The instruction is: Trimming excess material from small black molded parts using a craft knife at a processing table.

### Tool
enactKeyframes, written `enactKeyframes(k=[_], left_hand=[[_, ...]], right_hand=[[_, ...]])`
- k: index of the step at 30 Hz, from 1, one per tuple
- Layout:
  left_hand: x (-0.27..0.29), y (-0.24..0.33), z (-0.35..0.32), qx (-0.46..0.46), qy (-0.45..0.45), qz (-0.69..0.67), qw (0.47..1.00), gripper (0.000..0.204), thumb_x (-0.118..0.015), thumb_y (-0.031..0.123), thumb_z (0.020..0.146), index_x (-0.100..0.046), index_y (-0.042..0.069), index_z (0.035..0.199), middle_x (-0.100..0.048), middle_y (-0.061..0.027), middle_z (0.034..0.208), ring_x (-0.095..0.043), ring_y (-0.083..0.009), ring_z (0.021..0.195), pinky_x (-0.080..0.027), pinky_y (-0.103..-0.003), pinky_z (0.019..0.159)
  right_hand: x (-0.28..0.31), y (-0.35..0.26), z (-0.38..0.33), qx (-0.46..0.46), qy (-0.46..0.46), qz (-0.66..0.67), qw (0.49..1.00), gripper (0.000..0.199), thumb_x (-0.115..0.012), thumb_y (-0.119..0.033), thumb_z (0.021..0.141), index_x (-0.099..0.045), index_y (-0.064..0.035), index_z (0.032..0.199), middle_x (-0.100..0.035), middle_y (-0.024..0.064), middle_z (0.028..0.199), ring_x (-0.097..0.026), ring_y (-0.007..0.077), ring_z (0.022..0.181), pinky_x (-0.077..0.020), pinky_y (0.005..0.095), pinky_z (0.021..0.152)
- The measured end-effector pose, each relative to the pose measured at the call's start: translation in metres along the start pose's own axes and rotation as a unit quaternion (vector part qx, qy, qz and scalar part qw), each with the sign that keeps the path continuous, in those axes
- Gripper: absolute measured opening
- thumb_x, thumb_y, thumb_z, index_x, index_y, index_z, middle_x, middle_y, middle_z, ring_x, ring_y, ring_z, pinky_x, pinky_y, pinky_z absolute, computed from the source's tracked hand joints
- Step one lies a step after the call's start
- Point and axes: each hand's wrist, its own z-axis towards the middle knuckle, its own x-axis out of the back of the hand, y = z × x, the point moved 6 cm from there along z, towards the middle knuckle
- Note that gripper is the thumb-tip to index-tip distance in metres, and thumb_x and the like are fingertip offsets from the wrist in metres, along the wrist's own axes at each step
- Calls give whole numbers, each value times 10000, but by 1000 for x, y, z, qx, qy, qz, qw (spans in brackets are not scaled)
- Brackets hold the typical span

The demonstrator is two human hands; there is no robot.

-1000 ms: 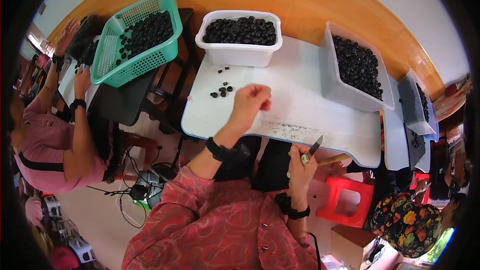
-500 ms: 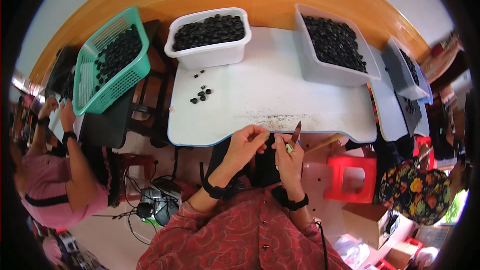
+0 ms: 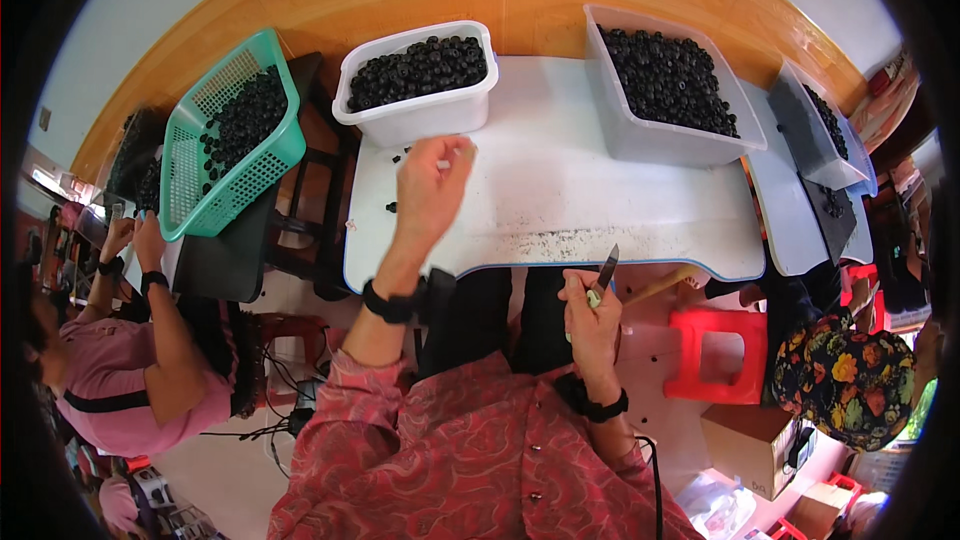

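My left hand (image 3: pixel 432 188) is raised over the table just below a white tub (image 3: pixel 417 120) heaped with small black ring-like parts (image 3: pixel 420 72). Its fingers are curled together, and whatever they may hold is too small to make out. Beneath and beside that hand, a loose black part (image 3: pixel 391 207) lies on the tabletop; others there are mostly covered. Near the table's front edge, my right hand (image 3: pixel 592 325) is closed around the pale green handle of a knife (image 3: pixel 608 267), its blade pointing up and away from me.
A grey bin (image 3: pixel 660 148) of black parts stands at the table's (image 3: pixel 560 180) back right. The green basket (image 3: pixel 235 180) at left holds more. People work on both sides; a red stool (image 3: pixel 712 355) and a cardboard box (image 3: pixel 750 445) stand at right. Dark crumbs (image 3: pixel 570 242) lie along the front edge.
My left hand has moved up and left from beside the right hand, out over the table toward the white tub. My right hand still grips the knife, slightly lower and farther right.
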Motion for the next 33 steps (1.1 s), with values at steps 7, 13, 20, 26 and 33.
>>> enactKeyframes(k=[7,13,20,26,33], left_hand=[[9,-29,96,-53,3,238,970,169,-663,243,868,-695,115,973,-629,-139,988,-562,-364,932,-462,-466,781],[-9,-45,125,-11,-58,310,949,178,-654,309,873,-700,194,1000,-586,-99,1126,-474,-371,1115,-395,-558,861],[-9,-81,167,37,-83,333,938,173,-632,312,898,-703,209,1017,-567,-94,1164,-441,-399,1172,-369,-604,922],[-5,-92,185,79,-70,346,932,185,-647,293,889,-730,152,974,-590,-83,1193,-428,-405,1200,-400,-573,923],[36,-83,175,-78,70,187,977,190,-670,179,831,-718,79,985,-698,-126,921,-645,-327,890,-512,-388,817]], right_hand=[[2,2,4,-12,-1,-10,1000,208,-580,-178,973,-614,17,1036,-588,12,720,-412,15,450,-300,185,384],[5,3,5,-15,-1,-12,1000,209,-581,-173,969,-614,21,1040,-594,17,723,-410,15,446,-303,188,382],[7,5,6,-27,0,-17,1000,196,-601,-204,965,-622,-19,1024,-595,-5,724,-432,14,481,-318,187,417],[10,2,5,-32,8,-25,999,185,-597,-198,964,-625,-23,1018,-591,-11,722,-428,12,486,-318,188,421],[9,6,7,-29,9,-28,999,193,-591,-197,964,-623,-16,1023,-592,0,718,-423,18,464,-310,192,399]])
